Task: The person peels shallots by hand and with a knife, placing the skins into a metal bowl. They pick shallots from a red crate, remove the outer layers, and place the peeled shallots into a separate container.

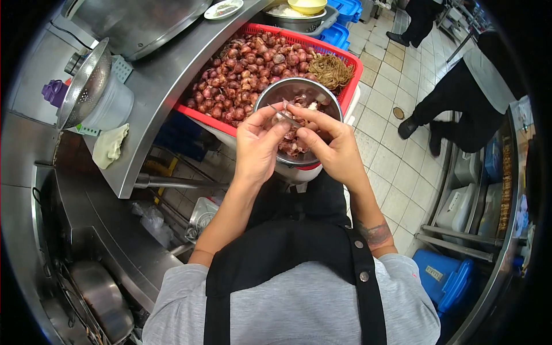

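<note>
Both hands meet over a steel bowl (pixel 294 86) that holds papery skins (pixel 294 146) and some pale peeled pieces. My left hand (pixel 260 141) is closed in a pinch around a small shallot (pixel 280 117), mostly hidden by the fingers. Thumb and fingers of my right hand (pixel 330 138) close on a small knife (pixel 289 119); its thin metal blade lies against the shallot, and the handle is hidden. Just beyond the bowl, a red basket (pixel 357 72) is heaped with unpeeled shallots (pixel 247 66). A bundle of dry, stringy roots or stalks (pixel 332 70) lies at its right end.
A steel counter (pixel 164 95) runs along the left, bearing a colander (pixel 92 83), a pale cloth (pixel 110 145) and a small plate (pixel 223 8). Blue bins (pixel 333 37) stand behind the basket. At right are a person's legs (pixel 448 95) and a shelf rack (pixel 460 241).
</note>
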The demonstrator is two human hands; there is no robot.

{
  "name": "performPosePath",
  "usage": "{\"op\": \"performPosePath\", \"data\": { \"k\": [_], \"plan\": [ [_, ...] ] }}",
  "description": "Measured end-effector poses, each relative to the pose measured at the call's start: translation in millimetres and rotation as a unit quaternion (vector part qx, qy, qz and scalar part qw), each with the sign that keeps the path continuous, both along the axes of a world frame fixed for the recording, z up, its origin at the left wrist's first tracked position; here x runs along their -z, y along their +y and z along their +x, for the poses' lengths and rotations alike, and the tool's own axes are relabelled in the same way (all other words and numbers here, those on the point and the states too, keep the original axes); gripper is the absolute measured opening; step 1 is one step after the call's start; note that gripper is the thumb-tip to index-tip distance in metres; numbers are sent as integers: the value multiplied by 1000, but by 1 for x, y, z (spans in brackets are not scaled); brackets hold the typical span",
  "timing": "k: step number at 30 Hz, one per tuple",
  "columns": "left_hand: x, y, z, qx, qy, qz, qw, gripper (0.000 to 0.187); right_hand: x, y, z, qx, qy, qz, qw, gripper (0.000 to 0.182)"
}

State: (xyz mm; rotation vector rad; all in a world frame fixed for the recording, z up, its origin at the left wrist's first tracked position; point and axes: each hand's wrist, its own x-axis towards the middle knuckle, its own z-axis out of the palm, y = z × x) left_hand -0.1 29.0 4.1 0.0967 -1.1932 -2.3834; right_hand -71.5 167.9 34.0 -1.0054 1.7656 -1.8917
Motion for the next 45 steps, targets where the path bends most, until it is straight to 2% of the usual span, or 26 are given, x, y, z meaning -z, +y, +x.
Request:
{"op": "performPosePath", "data": {
  "k": [9, 12, 15, 18, 19, 21, 22, 25, 28, 34, 37, 40, 41, 45],
  "plan": [
    [-5, 5, 3, -5, -22, 9, 1000, 31, 5, -1, -4, -3, 6, -33, 999, 27],
    [-4, 5, 5, 0, -31, -8, 999, 32, 2, 6, -8, -46, -113, -15, 992, 25],
    [-7, 6, 2, -11, -27, -40, 999, 37, 11, 12, -23, -135, -270, -61, 951, 25],
    [-12, 8, 0, -27, -21, -68, 997, 40, 16, 6, -22, -39, -170, -35, 984, 26],
    [-15, 8, 1, -22, -21, -67, 997, 40, 13, 3, -18, 38, -84, -11, 996, 27],
    [-14, 6, 1, -29, -25, -76, 996, 40, 9, 3, -16, 73, 11, 20, 997, 29],
    [-9, 3, -1, -41, -27, -86, 995, 39, 7, 3, -15, 89, 59, 35, 994, 30],
    [-3, -4, -1, -45, -12, -89, 995, 37, 2, 6, -7, 31, 113, 23, 993, 32],
    [-8, -1, -2, -52, -4, -95, 994, 35, -1, 5, -3, 33, 85, 35, 995, 31],
    [-7, 6, 0, -84, -19, -84, 993, 32, 3, -1, 2, 62, 118, 2, 991, 28],
    [-9, 9, 1, -79, -18, -86, 993, 32, 10, -3, -1, 40, 24, -32, 998, 25],
    [-8, 9, 1, -68, -20, -99, 992, 33, 15, 7, -19, -84, -242, -72, 964, 23],
    [-8, 9, 1, -67, -22, -104, 992, 34, 17, 6, -20, -60, -252, -71, 963, 23],
    [-16, 6, -2, -68, -28, -80, 994, 35, 16, 7, -22, 23, -103, -5, 994, 28]
  ]
}}
